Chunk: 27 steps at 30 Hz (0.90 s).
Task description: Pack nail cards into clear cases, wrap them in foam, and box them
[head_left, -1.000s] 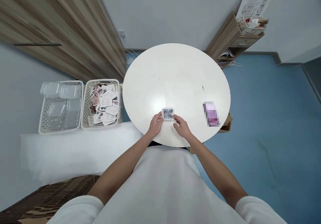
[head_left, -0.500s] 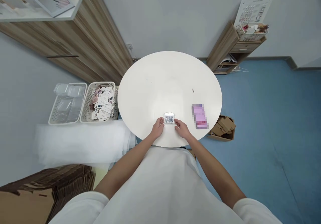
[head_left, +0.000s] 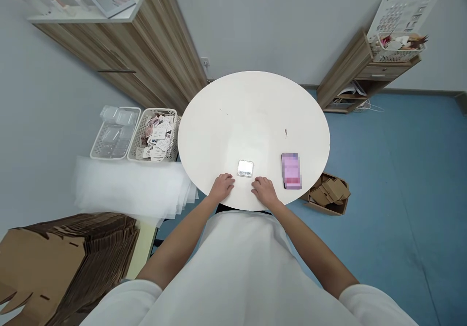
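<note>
A small clear plastic case (head_left: 245, 168) lies flat on the round white table (head_left: 255, 102), close to its near edge. A bright glare covers most of its lid, and small items show along its lower side. My left hand (head_left: 222, 187) rests on the tabletop to the left of the case and a little nearer to me, fingers apart and holding nothing. On the other side my right hand (head_left: 264, 190) lies on the table, its fingers loosely bent, apart and free of the case. A blurred-out pink and purple object (head_left: 291, 171) lies to the right of my right hand.
Left of the table stand a white basket of printed cards (head_left: 156, 136) and a basket of clear plastic boxes (head_left: 116, 134). Translucent sheets (head_left: 131, 185) and stacked folded cardboard (head_left: 73, 258) lie nearer. A carton of cardboard pieces (head_left: 328, 193) stands on the floor at right.
Both hands have let go of the clear case and drawn back toward me. The case now lies slightly tilted on the table. The whole view has shifted a little.
</note>
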Tool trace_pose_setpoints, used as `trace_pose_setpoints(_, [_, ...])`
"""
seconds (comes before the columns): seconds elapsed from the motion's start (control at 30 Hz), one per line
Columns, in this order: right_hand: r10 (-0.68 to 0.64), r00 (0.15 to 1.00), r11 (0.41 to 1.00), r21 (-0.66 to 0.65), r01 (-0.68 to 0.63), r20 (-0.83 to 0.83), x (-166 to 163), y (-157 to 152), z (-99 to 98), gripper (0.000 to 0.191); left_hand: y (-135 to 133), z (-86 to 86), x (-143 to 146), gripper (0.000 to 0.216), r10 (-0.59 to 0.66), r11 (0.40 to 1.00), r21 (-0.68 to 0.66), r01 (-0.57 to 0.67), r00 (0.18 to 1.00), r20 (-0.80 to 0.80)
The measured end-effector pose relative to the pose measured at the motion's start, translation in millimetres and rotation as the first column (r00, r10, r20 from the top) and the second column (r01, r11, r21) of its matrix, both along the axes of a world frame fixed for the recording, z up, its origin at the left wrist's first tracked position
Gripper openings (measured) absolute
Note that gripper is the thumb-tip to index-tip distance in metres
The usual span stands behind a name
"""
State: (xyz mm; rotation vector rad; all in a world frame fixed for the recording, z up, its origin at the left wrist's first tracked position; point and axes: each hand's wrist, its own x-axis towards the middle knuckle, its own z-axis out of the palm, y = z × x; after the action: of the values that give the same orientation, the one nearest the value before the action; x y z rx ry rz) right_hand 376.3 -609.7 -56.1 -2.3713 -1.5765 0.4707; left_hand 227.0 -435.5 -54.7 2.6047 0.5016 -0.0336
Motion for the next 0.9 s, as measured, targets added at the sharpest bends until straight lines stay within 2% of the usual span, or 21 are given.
trace_pose_setpoints(0.17, [0.024, 0.994, 0.999, -0.028, -0.022, 0.103, -2.9, 9.2, -4.3, 0.02, 5.2, 0.6, 2.2, 0.018, -0.1, 0.993, 0.069, 0.1, 0.995, -0.001])
trace_pose_setpoints(0.33, [-0.081, 0.997, 0.996, -0.043, 0.081, 0.011, -4.9, 11.8, 5.3, 0.018, 8.1, 4.8, 1.8, 0.023, -0.18, 0.978, 0.108, 0.178, 0.984, 0.004])
trace_pose_setpoints(0.43, [-0.102, 0.994, 0.994, -0.048, 0.1, -0.039, -9.1, 6.4, 14.3, 0.021, 8.9, 6.3, 1.1, 0.012, -0.204, 0.972, 0.121, 0.203, 0.979, -0.006])
trace_pose_setpoints(0.5, [-0.12, 0.991, 0.993, -0.024, 0.119, -0.05, -14.4, 0.8, 18.6, 0.022, 9.8, 7.8, 1.2, 0.015, -0.208, 0.972, 0.11, 0.207, 0.978, -0.005])
trace_pose_setpoints(0.57, [-0.125, 0.991, 0.992, 0.018, 0.126, -0.049, -20.6, -4.5, 20.4, 0.018, 11.7, 10.4, 2.3, 0.016, -0.205, 0.975, 0.083, 0.204, 0.979, -0.008])
trace_pose_setpoints(0.67, [-0.125, 0.992, 0.991, 0.035, 0.126, -0.021, -28.2, -7.8, 19.5, 0.031, 17.1, 16.4, 6.6, 0.018, -0.195, 0.98, 0.02, 0.196, 0.98, -0.04])
trace_pose_setpoints(0.7, [-0.143, 0.99, 0.99, 0.02, 0.143, -0.015, -29.3, -7.2, 19.0, 0.03, 19.7, 18.6, 8.5, 0.019, -0.188, 0.982, -0.006, 0.188, 0.981, -0.053])
trace_pose_setpoints(0.77, [-0.217, 0.976, 0.976, -0.02, 0.216, -0.032, -28.3, -3.6, 19.0, 0.019, 25.5, 22.2, 12.4, 0.021, -0.162, 0.985, -0.065, 0.158, 0.984, -0.074])
trace_pose_setpoints(0.9, [-0.385, 0.91, 0.922, -0.116, 0.37, -0.156, -15.5, 10.2, 24.7, 0.023, 38.7, 23.3, 19.1, 0.018, -0.081, 0.978, -0.202, 0.058, 0.991, -0.108])
